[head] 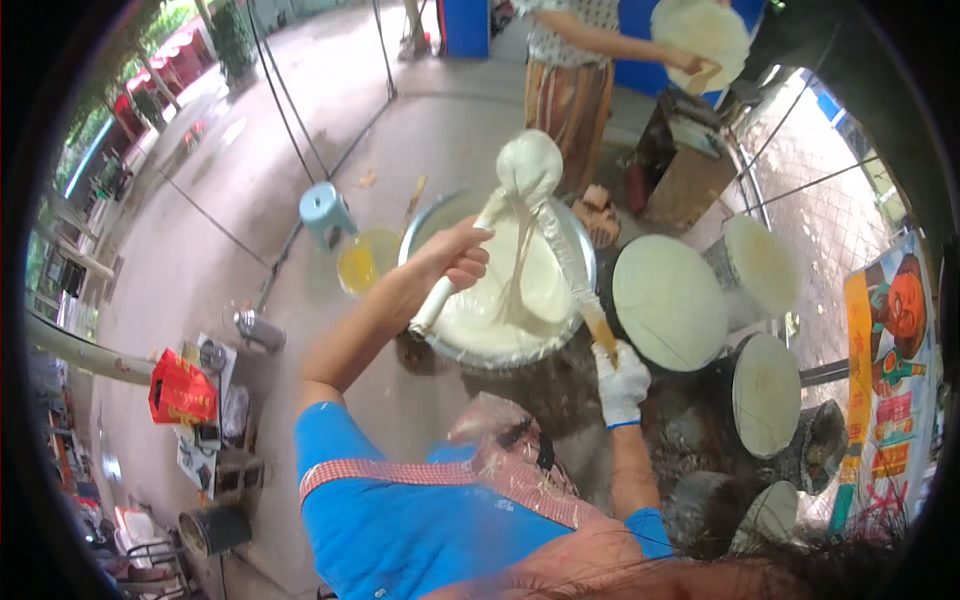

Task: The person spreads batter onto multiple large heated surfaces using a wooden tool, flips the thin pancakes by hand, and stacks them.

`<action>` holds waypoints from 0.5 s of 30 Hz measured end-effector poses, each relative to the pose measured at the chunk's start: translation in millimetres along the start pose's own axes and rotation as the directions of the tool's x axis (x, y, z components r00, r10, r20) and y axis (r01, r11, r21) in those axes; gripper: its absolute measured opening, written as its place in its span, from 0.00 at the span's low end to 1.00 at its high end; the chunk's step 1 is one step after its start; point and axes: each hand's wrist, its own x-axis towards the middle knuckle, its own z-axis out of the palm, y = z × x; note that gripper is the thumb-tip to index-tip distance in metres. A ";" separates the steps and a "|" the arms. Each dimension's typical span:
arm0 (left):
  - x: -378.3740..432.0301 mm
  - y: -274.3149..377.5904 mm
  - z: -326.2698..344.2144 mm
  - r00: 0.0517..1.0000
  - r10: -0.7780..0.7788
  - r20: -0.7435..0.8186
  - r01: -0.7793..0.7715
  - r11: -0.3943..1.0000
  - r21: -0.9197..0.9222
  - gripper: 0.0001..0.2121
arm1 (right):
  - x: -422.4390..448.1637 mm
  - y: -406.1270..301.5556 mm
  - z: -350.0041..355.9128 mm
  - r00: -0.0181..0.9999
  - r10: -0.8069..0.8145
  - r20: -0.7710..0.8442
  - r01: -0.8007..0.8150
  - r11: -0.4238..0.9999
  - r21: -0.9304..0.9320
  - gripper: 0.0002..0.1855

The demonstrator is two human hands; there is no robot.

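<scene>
My left hand (459, 255) is bare and closed around a white rod (436, 301), its upper end reaching a rounded, pale mass of batter or dough (529, 163). My right hand (621, 381), in a white glove, grips the wooden handle (602, 331) of a batter-coated stick (561, 251) that also meets this mass. Both hands are at the near side of a wide metal basin (589, 264) holding thick, cream-coloured batter (472, 311). From the raised mass, stretchy strands (514, 281) hang down into the batter. Whether the mass covers a tool head is hidden.
Several round griddles with pale flatbreads (670, 304) stand to the right. Across the basin, a person (571, 97) holds a large round flatbread (701, 37). A blue stool (324, 210), a bowl of yellow liquid (360, 264) and a thermos flask (259, 330) are left.
</scene>
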 end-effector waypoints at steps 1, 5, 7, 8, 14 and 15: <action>-16.8 15.8 16.2 0.999 0.049 -0.001 -0.049 0.996 0.069 0.12 | 20.5 -2.1 -8.9 0.987 -0.108 -0.122 0.105 0.994 -0.026 0.16; -70.3 71.6 66.8 0.916 0.358 0.182 -0.401 0.794 0.457 0.24 | 85.5 -12.5 -42.6 0.963 0.118 -0.242 -0.022 0.931 0.365 0.15; -61.8 76.4 79.8 0.839 0.480 0.255 -0.538 0.660 0.524 0.27 | 97.6 31.1 1.7 0.958 0.172 -0.230 -0.001 0.802 0.597 0.14; -54.7 72.3 66.8 0.832 0.500 0.240 -0.545 0.657 0.520 0.28 | 84.7 24.4 3.9 0.978 0.194 -0.080 -0.100 0.767 0.634 0.14; 31.1 -0.1 -29.1 0.864 -0.497 0.085 0.488 0.784 -0.383 0.10 | -49.3 50.1 46.7 0.680 0.403 0.613 -0.711 0.568 0.416 0.19; 37.6 -14.7 -25.8 0.849 -0.527 0.046 0.504 0.780 -0.371 0.09 | -69.0 50.1 24.0 0.795 0.413 0.444 -0.588 0.704 0.399 0.15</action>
